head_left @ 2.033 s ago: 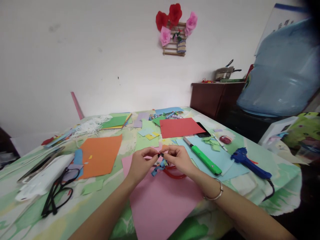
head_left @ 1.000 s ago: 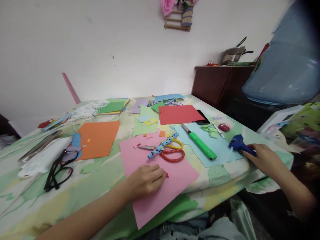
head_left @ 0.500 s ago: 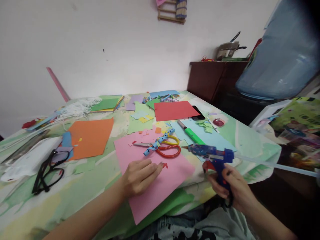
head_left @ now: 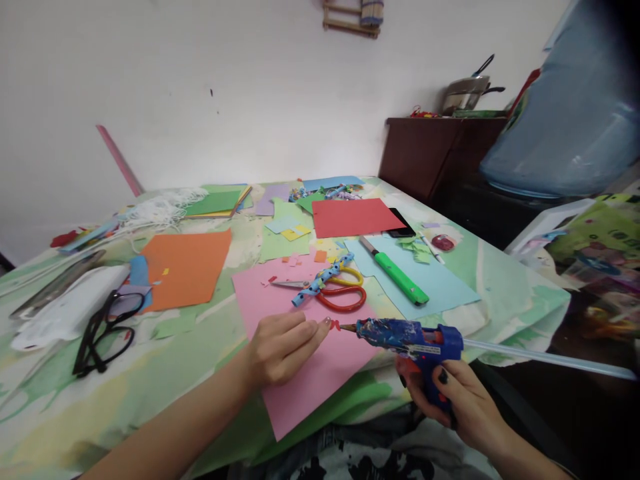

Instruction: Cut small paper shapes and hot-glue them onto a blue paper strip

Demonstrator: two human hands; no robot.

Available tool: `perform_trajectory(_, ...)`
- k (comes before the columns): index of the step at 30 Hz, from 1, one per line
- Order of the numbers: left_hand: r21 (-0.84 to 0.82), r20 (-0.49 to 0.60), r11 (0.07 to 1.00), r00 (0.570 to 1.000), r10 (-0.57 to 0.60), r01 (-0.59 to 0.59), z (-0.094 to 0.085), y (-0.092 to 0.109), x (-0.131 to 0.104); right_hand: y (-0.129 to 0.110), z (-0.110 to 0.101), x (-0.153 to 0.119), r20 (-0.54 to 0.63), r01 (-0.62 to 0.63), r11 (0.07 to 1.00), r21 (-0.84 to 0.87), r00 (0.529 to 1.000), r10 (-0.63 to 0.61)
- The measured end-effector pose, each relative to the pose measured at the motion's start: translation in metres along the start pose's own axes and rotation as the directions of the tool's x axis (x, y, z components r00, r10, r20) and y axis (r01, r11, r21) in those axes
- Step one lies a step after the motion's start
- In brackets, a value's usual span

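My right hand point(head_left: 455, 393) is wrapped round a blue glue gun point(head_left: 410, 337), which has a long clear glue stick point(head_left: 545, 357) out of its back. The gun's nozzle points left and is at a small red paper piece point(head_left: 335, 325); whether they touch I cannot tell. That piece is by the fingertips of my left hand point(head_left: 285, 350), whose thumb and finger are pinched together over the pink paper point(head_left: 320, 380). Just beyond lie scissors point(head_left: 345, 299) with red and yellow handles, with a dotted blue paper roll point(head_left: 320, 281) across them.
A green utility knife point(head_left: 400, 277) lies on light blue paper point(head_left: 450, 287). Farther back are red paper point(head_left: 355, 219) and a phone point(head_left: 400, 223). Orange paper point(head_left: 190, 270), black glasses point(head_left: 105, 337) and white string point(head_left: 173, 203) are at the left. A water bottle point(head_left: 565, 133) stands at the right.
My right hand has brought the glue gun left and its nozzle down to the red piece. My left hand keeps its pinch in nearly the same place. The view has shifted slightly.
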State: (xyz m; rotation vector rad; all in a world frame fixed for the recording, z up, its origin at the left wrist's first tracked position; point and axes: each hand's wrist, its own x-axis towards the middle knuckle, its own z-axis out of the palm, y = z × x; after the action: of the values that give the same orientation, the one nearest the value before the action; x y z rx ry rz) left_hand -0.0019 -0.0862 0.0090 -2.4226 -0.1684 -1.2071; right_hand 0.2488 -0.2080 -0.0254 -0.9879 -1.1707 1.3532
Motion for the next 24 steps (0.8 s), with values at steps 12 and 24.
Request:
perform_trajectory(12, 0.003, 0.010, 1.000, 1.000, 0.021, -0.021, 0.0000, 0.0017, 0.0007, 0.0050, -0.0007, 0.0008, 0.033, -0.025, 0.998, -0.056, 0.999, 0.027)
perform_trajectory(24, -0.012, 0.015, 1.000, 1.000, 0.019, -0.019, 0.0009, 0.0014, -0.0014, 0.0055, 0.0017, 0.0015, 0.028, -0.037, 0.999, -0.026, 0.999, 0.038)
